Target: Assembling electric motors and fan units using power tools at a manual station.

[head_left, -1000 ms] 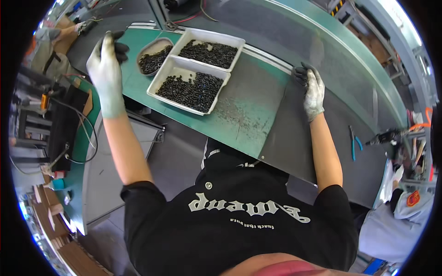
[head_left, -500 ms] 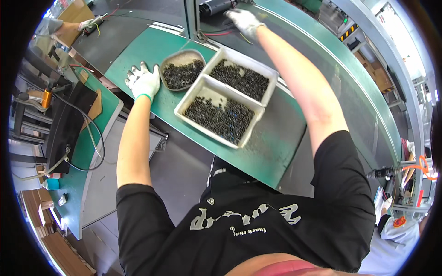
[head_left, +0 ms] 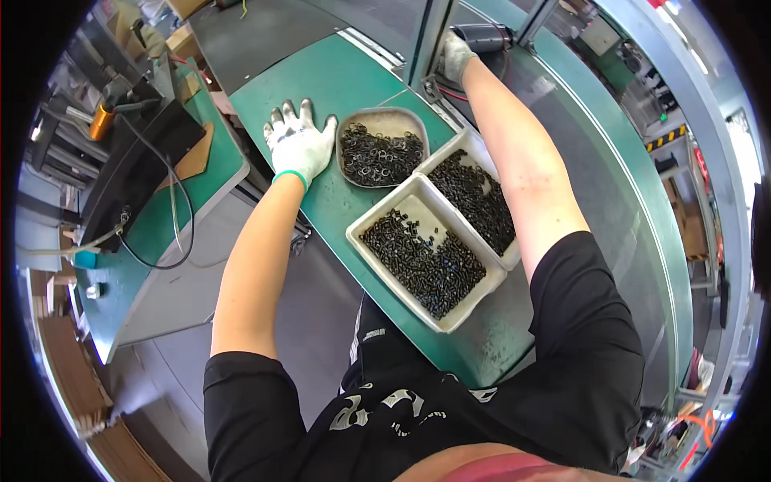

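Note:
My left hand, in a white glove with grey fingertips, lies flat with fingers spread on the green tabletop. Beside it stands a rounded grey tub of thin black rings. My right hand, also gloved, reaches past a metal post to the left end of a black cylindrical motor. It seems to touch the motor, but its fingers are largely hidden. Between my arms a white tray holds many small black cylindrical parts. A second white tray of similar parts adjoins it, partly behind my right forearm.
The upright metal post rises by my right hand. A dark conveyor with green edging curves along the right. At left is another green bench with a black machine, an orange-handled tool and cables. Cardboard stacks stand below.
The view has shifted, so trays and bench appear further right and lower. My right hand has come from above the motor to its left end. My left hand stays flat beside the tub.

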A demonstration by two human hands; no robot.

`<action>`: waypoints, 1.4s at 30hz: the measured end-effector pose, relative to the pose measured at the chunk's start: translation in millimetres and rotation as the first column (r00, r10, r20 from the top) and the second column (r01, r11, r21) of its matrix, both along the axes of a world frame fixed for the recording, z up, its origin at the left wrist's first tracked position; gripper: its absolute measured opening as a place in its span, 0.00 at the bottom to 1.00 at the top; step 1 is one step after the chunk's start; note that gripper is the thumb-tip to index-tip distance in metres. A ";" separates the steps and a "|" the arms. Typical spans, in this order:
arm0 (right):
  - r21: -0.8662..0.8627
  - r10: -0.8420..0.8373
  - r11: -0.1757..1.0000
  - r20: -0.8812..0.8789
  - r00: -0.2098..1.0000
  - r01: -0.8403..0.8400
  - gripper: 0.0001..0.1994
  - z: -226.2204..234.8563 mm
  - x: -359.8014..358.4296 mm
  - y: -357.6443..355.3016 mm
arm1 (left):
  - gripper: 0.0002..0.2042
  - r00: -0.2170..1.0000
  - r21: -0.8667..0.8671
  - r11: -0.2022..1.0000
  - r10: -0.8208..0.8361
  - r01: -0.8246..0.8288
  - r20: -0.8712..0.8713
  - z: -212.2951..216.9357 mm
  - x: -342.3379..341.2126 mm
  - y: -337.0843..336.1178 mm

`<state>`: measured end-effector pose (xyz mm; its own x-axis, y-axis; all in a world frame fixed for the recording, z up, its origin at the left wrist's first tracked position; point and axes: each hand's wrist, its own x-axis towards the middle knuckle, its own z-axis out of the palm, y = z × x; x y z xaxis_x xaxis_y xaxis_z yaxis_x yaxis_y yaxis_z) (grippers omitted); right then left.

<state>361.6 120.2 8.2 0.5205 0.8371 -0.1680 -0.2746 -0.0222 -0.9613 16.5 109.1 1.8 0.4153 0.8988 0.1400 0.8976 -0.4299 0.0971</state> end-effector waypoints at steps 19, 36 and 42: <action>-0.407 0.150 0.890 0.686 0.712 0.205 0.25 7.1 69.6 -3.0 | 0.34 0.996 0.032 0.999 -0.029 0.026 0.083 -4.6 17.8 1.1; -0.732 0.815 0.287 0.526 0.244 0.618 0.24 176.4 -25.6 -397.2 | 0.37 1.000 -0.029 1.000 -0.005 0.005 0.008 -3.7 12.2 -1.4; -0.700 0.714 0.236 0.595 0.369 0.674 0.21 167.9 -107.6 -506.7 | 0.36 1.000 0.065 0.998 -0.017 0.017 -0.006 -8.1 17.5 13.8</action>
